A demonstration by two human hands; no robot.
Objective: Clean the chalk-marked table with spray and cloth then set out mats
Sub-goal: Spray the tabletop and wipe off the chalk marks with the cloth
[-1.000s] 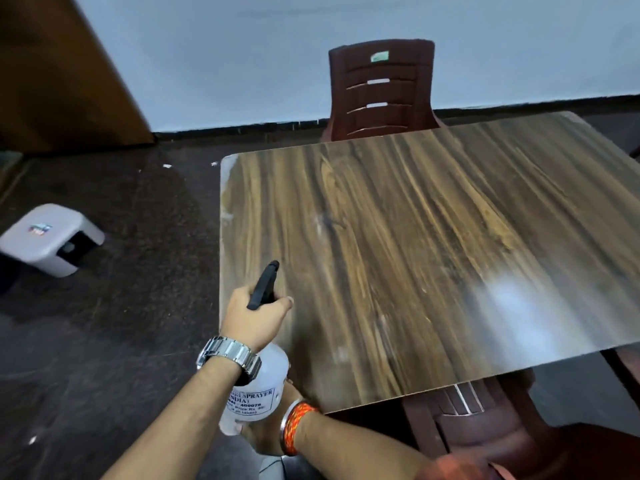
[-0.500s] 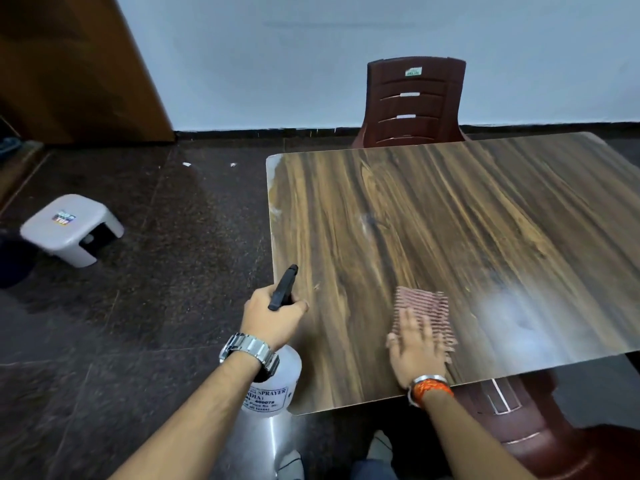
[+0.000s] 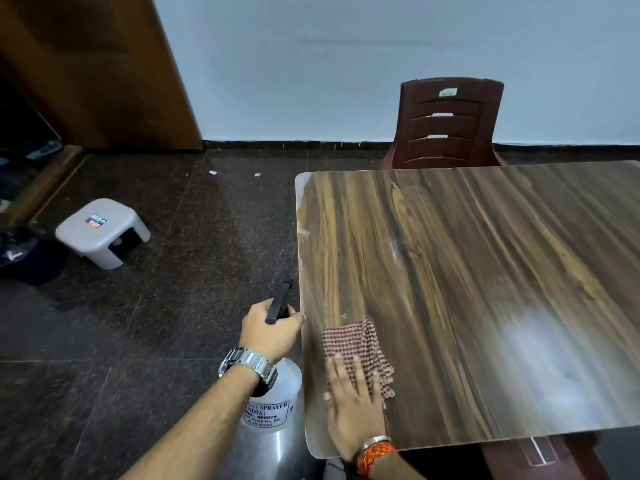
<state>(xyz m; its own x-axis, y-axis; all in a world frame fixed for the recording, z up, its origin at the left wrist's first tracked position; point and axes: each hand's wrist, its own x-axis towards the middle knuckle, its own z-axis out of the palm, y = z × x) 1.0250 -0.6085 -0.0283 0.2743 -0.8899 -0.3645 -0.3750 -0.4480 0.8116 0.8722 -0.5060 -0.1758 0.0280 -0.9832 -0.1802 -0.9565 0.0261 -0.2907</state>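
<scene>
Head view: cloth (image 3: pixel 356 342) beneath right fingers (image 3: pixel 337 375).

Soft, even indoor light is filling the room, and a whitish glare is blooming on the table (image 3: pixel 450 254) toward its near right side. Left of the table the dark floor (image 3: pixel 156 323) is swallowing light, deepening to shadow farther left. The wide lens is bowing the table's edges. Label print on the spray bottle (image 3: pixel 280 382) by the table's near left corner is reading sharp; the wood grain is smearing slightly.
</scene>
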